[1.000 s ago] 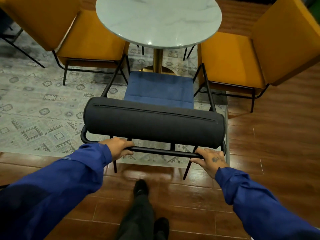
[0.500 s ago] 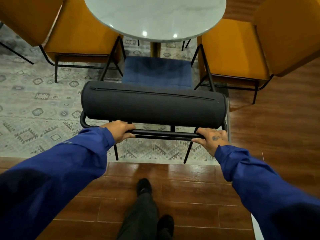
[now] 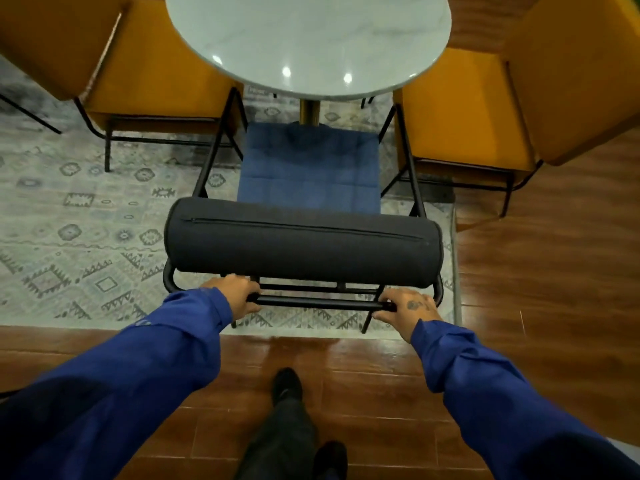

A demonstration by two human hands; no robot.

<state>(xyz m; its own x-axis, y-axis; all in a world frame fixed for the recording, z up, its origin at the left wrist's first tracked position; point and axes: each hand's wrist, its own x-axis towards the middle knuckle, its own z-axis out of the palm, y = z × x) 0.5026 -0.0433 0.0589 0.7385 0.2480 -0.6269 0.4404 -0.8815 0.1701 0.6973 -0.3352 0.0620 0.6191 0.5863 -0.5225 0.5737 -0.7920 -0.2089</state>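
Note:
A black metal chair stands in front of me, with a blue seat cushion point(image 3: 310, 169) and a dark grey bolster backrest point(image 3: 301, 242). Its rear black frame bar point(image 3: 318, 301) runs below the bolster. My left hand point(image 3: 233, 294) grips the bar at its left end. My right hand point(image 3: 407, 308) grips the bar at its right end. The seat's front edge reaches the brass pedestal under the round white marble table point(image 3: 308, 43). The chair's legs stand on the patterned rug point(image 3: 79, 237).
An orange chair point(image 3: 145, 74) stands left of the table and another orange chair point(image 3: 485, 109) right of it, each close beside the blue seat. Wooden floor point(image 3: 540, 271) lies to the right and under my feet point(image 3: 287, 384).
The chair has slid forward toward the table with both hands on its rear bar. The seat now lies closer under the tabletop, and I have stepped forward after it.

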